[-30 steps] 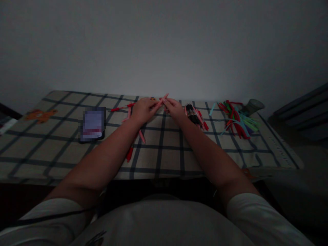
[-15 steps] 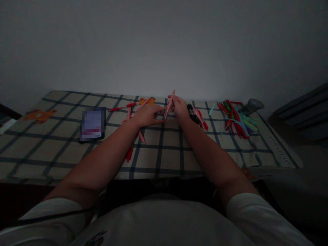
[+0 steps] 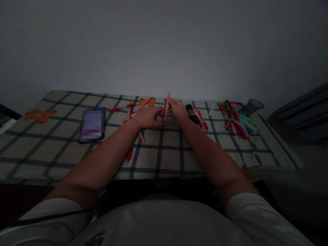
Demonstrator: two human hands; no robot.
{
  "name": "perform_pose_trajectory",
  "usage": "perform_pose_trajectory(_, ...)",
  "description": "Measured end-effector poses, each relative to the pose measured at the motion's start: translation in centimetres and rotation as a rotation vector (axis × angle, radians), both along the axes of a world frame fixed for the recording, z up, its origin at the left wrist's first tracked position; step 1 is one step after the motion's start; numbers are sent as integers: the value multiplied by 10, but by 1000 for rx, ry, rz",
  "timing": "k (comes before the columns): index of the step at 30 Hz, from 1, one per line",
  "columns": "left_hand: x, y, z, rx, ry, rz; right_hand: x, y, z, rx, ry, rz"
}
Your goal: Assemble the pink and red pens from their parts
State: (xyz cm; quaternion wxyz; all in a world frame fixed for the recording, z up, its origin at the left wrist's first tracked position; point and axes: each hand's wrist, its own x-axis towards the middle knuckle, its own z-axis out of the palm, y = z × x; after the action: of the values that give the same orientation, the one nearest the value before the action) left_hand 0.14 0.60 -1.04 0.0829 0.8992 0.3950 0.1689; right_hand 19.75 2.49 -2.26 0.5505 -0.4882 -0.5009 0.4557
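A pink pen [image 3: 167,104] stands nearly upright between my two hands, above the checked cloth. My right hand [image 3: 178,108] is closed on its upper part, fingers and thumb pinching it. From the other side my left hand [image 3: 148,117] curls round, its thumb tip at the pen's lower end and its fingertips against the barrel. Under and beside my left hand lie pink pens [image 3: 142,106], a red pen [image 3: 123,107] and another red one [image 3: 130,154] nearer the front edge. Black pens [image 3: 192,114] lie in a bunch with pink and red ones by my right wrist.
At the right is a pile of coloured fuzzy strips [image 3: 237,121], beside a tilted clear grey cup [image 3: 253,106]. A blurred, phone-like device [image 3: 91,126] is at the left. The checked cloth [image 3: 169,157] covers the table, which meets a plain wall [image 3: 164,48].
The pink pen has shifted slightly left and turned more upright. My right hand has moved a little left with it; my left hand stays nearly in place.
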Motion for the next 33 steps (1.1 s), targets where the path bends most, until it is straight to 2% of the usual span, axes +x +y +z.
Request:
perform_pose_trajectory(16, 0, -5, 8, -68, 46, 8, -5, -7, 9, -79, 19, 21)
perform_pose_trajectory(33, 1, -6, 9, -86, 26, 5, -2, -6, 6, -47, -27, 32)
